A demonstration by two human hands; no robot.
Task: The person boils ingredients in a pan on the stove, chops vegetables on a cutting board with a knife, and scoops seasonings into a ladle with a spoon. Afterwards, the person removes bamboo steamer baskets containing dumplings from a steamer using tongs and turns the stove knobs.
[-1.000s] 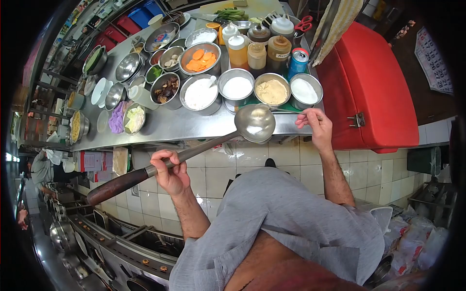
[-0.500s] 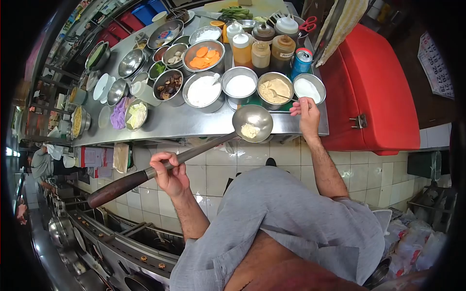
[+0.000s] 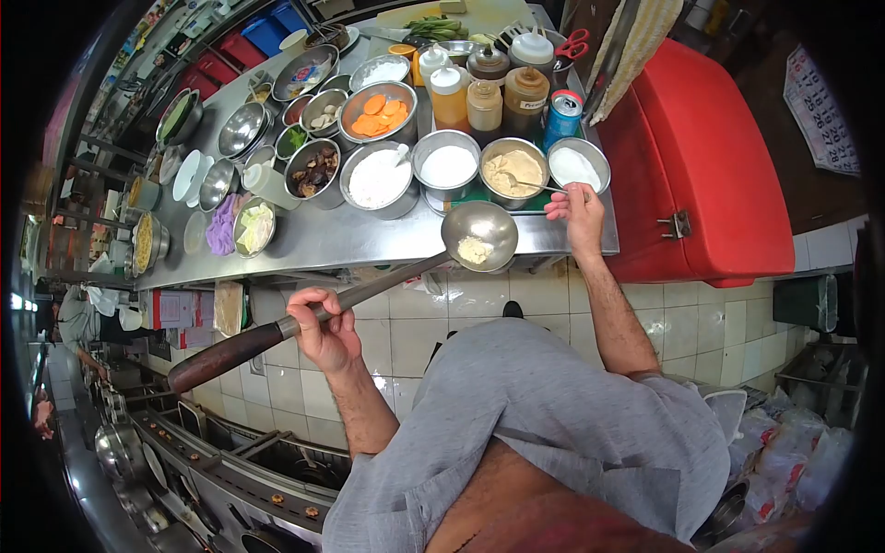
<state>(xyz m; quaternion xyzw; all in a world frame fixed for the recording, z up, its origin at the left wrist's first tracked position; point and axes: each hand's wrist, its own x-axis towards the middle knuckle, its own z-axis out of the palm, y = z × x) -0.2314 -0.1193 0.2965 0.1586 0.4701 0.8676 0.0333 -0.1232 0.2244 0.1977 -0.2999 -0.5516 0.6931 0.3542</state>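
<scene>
My left hand grips the metal shaft of a long-handled ladle; its wooden handle end points down to the left. In the bowl of the ladle lies a small heap of pale yellow powder. My right hand pinches the handle of a small spoon, whose tip rests in the tan powder of a metal tub. Beside my right hand stands a tub of white powder. Left of the tan powder are two more tubs of white contents, the farther one with a white scoop.
A steel table holds bowls of carrot slices, dark mushrooms and cut cabbage. Squeeze bottles and a blue can stand behind the tubs. A red cooler is at the right, a stove at lower left.
The view has shifted slightly, so the table and tubs appear a little farther left. My right hand stays on the spoon in the tan powder; the ladle is nearly still.
</scene>
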